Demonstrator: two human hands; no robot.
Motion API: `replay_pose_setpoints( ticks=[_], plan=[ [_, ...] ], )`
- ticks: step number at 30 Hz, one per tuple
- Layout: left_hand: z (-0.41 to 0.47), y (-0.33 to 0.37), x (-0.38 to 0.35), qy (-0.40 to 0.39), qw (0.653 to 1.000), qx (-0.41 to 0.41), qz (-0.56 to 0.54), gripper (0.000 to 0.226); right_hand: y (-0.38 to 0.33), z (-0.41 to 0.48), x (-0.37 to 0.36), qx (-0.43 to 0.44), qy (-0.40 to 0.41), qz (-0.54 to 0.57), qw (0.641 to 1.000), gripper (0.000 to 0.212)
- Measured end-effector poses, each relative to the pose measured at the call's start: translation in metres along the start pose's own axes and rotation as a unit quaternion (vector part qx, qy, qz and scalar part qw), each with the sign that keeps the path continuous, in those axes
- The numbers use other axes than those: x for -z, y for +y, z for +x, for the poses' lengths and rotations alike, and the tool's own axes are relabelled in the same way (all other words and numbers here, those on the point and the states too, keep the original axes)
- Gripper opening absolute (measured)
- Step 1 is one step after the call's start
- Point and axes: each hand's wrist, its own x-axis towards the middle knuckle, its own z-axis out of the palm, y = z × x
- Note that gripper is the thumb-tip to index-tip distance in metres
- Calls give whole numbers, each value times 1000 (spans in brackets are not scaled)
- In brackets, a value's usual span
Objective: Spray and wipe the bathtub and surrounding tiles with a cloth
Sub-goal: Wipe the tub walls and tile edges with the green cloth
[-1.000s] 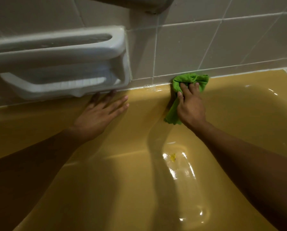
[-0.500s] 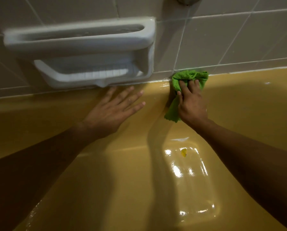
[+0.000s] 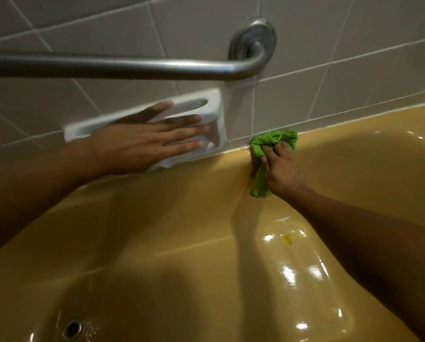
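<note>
Head view: right hand point(image 3: 282, 170) grips the green cloth point(image 3: 272, 141) at the bathtub point(image 3: 182, 230) rim's tile seam.
The cloth lies at 2 o'clock, its long axis running from the bunched end against the tiles point(image 3: 354, 70) down to a loose tail pointing 7 o'clock. The left hand point(image 3: 142, 144), fingers straight and empty, has left the rim and now blurs across the soap dish point(image 3: 217, 112) at 10 o'clock.

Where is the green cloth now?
Head view, right of centre: the right hand holds the green cloth on the bathtub rim against the tiles, right of the soap dish.
</note>
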Motion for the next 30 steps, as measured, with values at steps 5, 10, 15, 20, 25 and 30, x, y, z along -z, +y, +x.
replay_pose_setpoints(
  ticks=[5,10,15,20,25,30],
  plan=[
    [-4,-41,-4,-9,991,-44,-122,62,-5,-3,-18,-27,52,24,998,49],
    [0,-36,-13,15,977,-25,-210,70,-29,-3,-45,-62,116,80,988,47],
    [5,-34,-15,23,963,-38,-267,82,-69,-8,-78,-80,170,148,971,48],
    [22,-35,-9,10,954,-36,-297,94,-108,-13,-106,-62,193,182,962,43],
    [33,-34,-10,15,950,-39,-311,94,-146,-18,-130,-77,177,181,964,48],
    [36,-32,-11,17,949,-36,-313,95,-162,-18,-131,-64,205,163,963,53]
  ],
)
